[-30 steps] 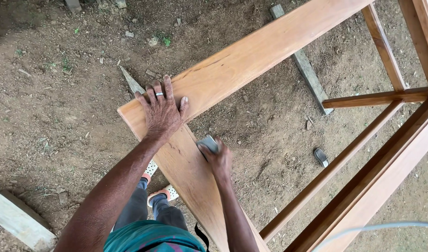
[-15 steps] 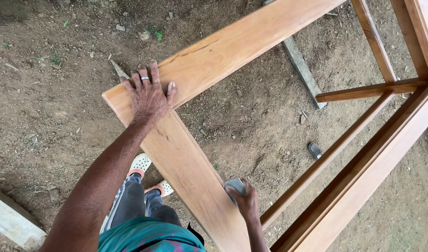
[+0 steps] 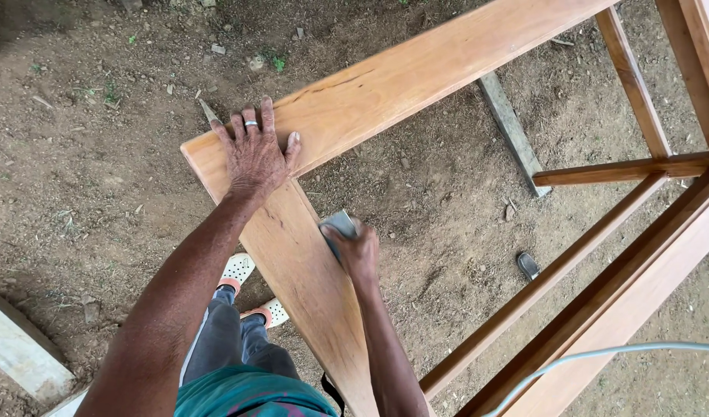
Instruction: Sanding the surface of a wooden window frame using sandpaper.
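Note:
A large wooden frame (image 3: 416, 77) of light orange boards stands over bare dirt, its near corner just below me. My left hand (image 3: 254, 150), with a ring on one finger, lies flat with fingers spread on that corner joint. My right hand (image 3: 358, 251) is shut on a small grey sanding block (image 3: 339, 225), pressed against the inner edge of the near board (image 3: 308, 286). My feet in white perforated shoes (image 3: 237, 269) show under the board.
Thinner rails (image 3: 625, 166) cross the frame at the right. A grey plank (image 3: 513, 131) and a small dark object (image 3: 528, 265) lie on the dirt inside the frame. A pale block (image 3: 18, 347) sits at lower left. A light cable (image 3: 602, 355) curves across the lower right.
My right hand with the sanding block slid down the board's inner edge, then came back up toward the corner. My left hand stayed flat on the corner joint.

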